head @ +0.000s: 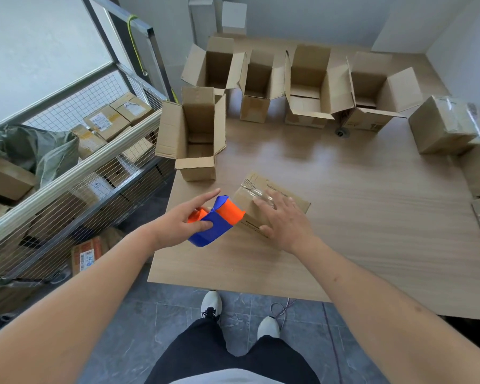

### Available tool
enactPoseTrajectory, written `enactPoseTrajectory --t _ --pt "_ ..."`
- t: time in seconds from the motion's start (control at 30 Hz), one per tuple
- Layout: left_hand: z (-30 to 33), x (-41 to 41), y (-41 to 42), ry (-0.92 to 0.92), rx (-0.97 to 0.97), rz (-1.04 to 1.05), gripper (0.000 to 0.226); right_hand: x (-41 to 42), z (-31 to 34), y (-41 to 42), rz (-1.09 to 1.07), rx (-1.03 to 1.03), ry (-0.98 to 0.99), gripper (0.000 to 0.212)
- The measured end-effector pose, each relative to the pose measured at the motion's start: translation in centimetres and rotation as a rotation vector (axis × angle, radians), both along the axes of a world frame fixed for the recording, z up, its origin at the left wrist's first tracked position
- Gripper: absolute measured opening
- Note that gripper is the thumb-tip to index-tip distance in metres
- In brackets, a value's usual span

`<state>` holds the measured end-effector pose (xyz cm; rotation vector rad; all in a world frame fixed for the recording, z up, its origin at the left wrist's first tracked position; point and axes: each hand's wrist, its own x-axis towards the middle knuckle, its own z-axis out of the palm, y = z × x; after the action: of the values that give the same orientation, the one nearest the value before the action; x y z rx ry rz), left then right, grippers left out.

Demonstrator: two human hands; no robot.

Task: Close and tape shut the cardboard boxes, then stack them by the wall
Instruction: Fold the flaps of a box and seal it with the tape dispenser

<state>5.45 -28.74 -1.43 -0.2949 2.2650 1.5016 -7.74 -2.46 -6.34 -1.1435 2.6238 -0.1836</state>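
A person's left hand [187, 221] grips a blue-and-orange tape dispenser [215, 220] at the closed cardboard box's [270, 202] left end, its long axis running right, while the flat, open right hand [281, 217] presses it onto the table [372, 217].

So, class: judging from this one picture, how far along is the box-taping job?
Done: one taped box sits at the table's right edge. In hand: the left hand holds the tape dispenser against a closed box while the right hand presses it flat. Left: five open boxes, like the nearest, plus all stacking.
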Motion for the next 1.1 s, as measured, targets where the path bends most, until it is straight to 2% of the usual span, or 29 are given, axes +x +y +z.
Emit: enactPoseTrajectory --t 0.13,0.2,0.27,0.3,0.33,0.4,0.43,0.5,0.57,0.7,0.77,0.87,0.97,1.1 --pt "0.7 0.0 -1.3 -0.006 -0.025 -0.046 0.073 -1.7 0.6 1.4 0.149 -0.016 -0.055 0.081" --pt "0.9 0.0 -1.8 -0.006 -0.038 -0.072 0.074 -2.2 1.1 1.5 0.137 -0.104 -0.068 0.064" --pt "0.9 -0.1 -2.0 -0.008 -0.049 -0.091 0.074 -1.6 1.6 0.6 0.027 -0.165 -0.078 0.036" --pt "0.9 -0.1 -2.1 -0.011 -0.057 -0.101 0.075 -1.1 1.7 -0.1 -0.039 -0.157 -0.090 0.033" --pt "0.8 -0.1 -2.2 -0.010 -0.066 -0.110 0.075 -0.5 1.6 -1.0 -0.094 -0.121 -0.100 0.046" --pt "0.6 -0.1 -2.6 -0.007 -0.078 -0.124 0.075 0.6 1.3 -2.3 -0.118 0.003 -0.084 0.087" --pt "0.6 0.0 -2.7 -0.009 -0.081 -0.128 0.075 1.0 1.1 -2.8 -0.098 0.064 -0.046 0.095" --pt "0.5 0.1 -3.1 -0.017 -0.091 -0.139 0.076 1.5 1.0 -3.1 -0.079 0.119 -0.014 0.091" --pt "0.4 0.2 -3.4 -0.029 -0.100 -0.150 0.076 1.6 0.8 -2.5 -0.053 0.078 -0.045 0.083" --pt "0.5 0.3 -3.2 -0.026 -0.094 -0.186 0.075 1.3 0.4 -0.4 0.093 0.087 -0.057 0.095" --pt "0.6 0.3 -2.6 -0.002 -0.095 -0.203 0.075 1.3 0.5 -0.5 0.083 0.073 -0.088 0.091" --pt "0.8 0.3 -1.8 0.014 -0.109 -0.243 0.074 1.3 0.8 -1.1 0.028 -0.067 -0.207 0.075" --pt "1.1 0.4 -1.2 0.021 -0.133 -0.270 0.074 1.3 1.9 -1.3 -0.117 -0.322 -0.508 0.067" --pt "1.5 0.7 -0.5 0.008 -0.148 -0.285 0.074 2.2 3.5 -1.4 -0.250 -0.523 -0.878 0.047"
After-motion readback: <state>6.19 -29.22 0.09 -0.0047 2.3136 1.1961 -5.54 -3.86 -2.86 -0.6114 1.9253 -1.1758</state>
